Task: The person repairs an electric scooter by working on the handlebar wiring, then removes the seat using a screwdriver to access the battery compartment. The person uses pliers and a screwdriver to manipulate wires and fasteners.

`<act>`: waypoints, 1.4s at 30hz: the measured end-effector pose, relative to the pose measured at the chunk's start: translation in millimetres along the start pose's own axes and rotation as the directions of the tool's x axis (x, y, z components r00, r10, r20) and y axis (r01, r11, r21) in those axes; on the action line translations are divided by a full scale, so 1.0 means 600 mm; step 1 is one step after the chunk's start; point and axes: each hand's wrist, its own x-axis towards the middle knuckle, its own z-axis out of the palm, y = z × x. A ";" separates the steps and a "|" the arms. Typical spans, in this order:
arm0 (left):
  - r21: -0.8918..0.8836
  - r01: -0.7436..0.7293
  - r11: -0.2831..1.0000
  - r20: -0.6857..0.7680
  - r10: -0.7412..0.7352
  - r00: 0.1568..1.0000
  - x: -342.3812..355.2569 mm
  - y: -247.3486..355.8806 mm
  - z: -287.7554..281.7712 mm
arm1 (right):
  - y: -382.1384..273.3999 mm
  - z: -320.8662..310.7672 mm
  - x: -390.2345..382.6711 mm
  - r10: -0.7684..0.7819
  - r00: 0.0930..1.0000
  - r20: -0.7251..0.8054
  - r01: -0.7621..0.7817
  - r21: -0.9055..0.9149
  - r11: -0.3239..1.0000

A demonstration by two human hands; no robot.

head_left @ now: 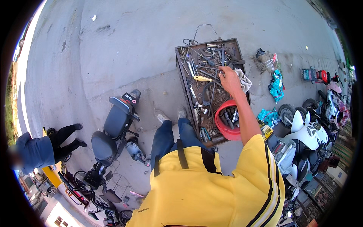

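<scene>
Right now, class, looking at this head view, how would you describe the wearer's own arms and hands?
The right hand is ungloved and the forearm bare. Above it is a loose, short yellow sleeve with black and white stripes running lengthwise. The left hand is out of view.

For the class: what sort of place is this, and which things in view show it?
Probably an outdoor vehicle repair spot: a dark rectangular tray crowded with metal wrenches and other tools, a black-seated two-wheeler close by, and a white-bodied two-wheeler at the right.
</scene>
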 end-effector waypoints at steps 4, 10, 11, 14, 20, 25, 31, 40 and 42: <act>-0.030 -0.002 1.000 0.045 0.003 0.999 0.006 -0.025 0.032 | 0.002 0.052 0.009 -0.034 0.997 0.075 0.038 -0.051 0.998; -0.148 0.025 0.989 0.141 -0.004 0.990 0.009 -0.076 0.217 | -0.006 0.109 -0.058 0.021 0.976 0.215 -0.007 -0.065 0.998; -0.179 0.032 0.983 0.157 -0.003 0.988 0.006 -0.085 0.260 | -0.010 0.115 -0.072 0.010 0.976 0.218 0.003 -0.058 0.998; -0.267 0.051 0.962 0.228 0.011 0.974 -0.012 -0.110 0.391 | -0.044 0.130 -0.127 -0.038 0.959 0.281 0.067 -0.091 0.994; -0.382 0.056 0.923 0.314 0.072 0.947 -0.058 -0.147 0.562 | -0.140 0.184 -0.317 -0.020 0.895 0.445 0.001 0.044 0.999; -0.503 0.119 0.856 0.306 0.048 0.951 -0.089 -0.206 0.627 | -0.142 0.287 -0.530 -0.099 0.617 0.780 0.147 0.009 0.989; -0.686 0.171 0.708 0.282 0.042 0.958 -0.115 -0.252 0.722 | -0.134 0.359 -0.595 -0.160 0.446 0.880 0.447 -0.064 0.892; -0.839 0.220 0.497 0.236 -0.032 0.971 -0.171 -0.215 0.828 | -0.061 0.407 -0.477 0.027 0.131 0.991 0.370 -0.074 0.926; -0.871 0.205 0.446 0.219 -0.021 0.975 -0.156 -0.185 0.860 | -0.063 0.402 -0.436 0.067 0.146 0.987 0.487 -0.131 0.864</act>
